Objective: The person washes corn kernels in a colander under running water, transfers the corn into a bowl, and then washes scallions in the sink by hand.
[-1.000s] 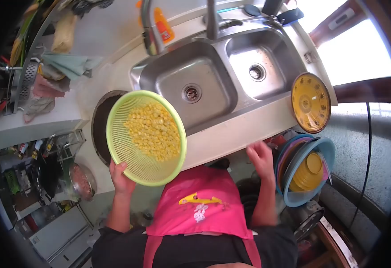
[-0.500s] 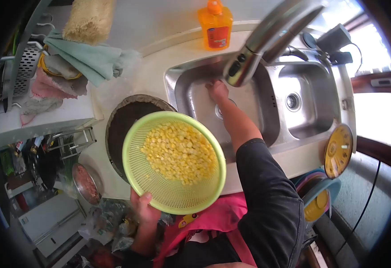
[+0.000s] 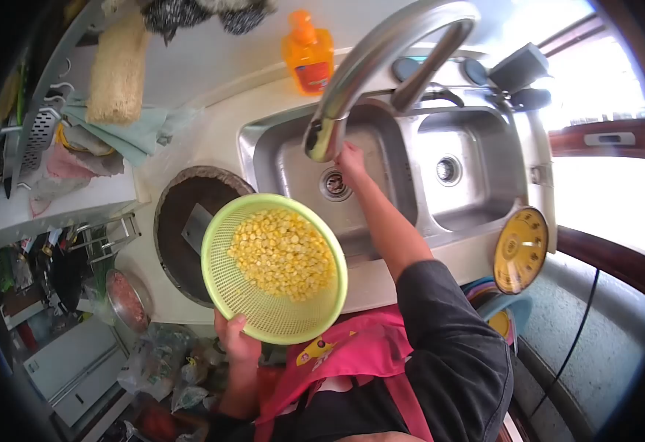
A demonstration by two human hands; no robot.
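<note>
My left hand (image 3: 238,340) grips the near-left rim of a light green plastic colander (image 3: 230,298), thumb on top, fingers hidden beneath. Yellow corn kernels (image 3: 282,254) lie in a heap inside the colander, which is held tilted. Over the left sink basin (image 3: 367,214) reaches my right hand (image 3: 350,163), right beside the head of the metal faucet (image 3: 328,136). Its fingertips are partly hidden behind that head, so I cannot tell whether they grip it. No water stream is visible.
Left of the colander is a dark round chopping block (image 3: 179,191) with a metal blade (image 3: 197,227) on it. A bowl of minced meat (image 3: 129,298) stands beyond. An orange pump bottle (image 3: 309,55) stands behind the sink; a yellow patterned lid (image 3: 521,250) is at right.
The view has shifted, and the sink now appears farther left. My right hand has come beside the faucet head, away from its spot above the drain. My left hand still holds the colander.
</note>
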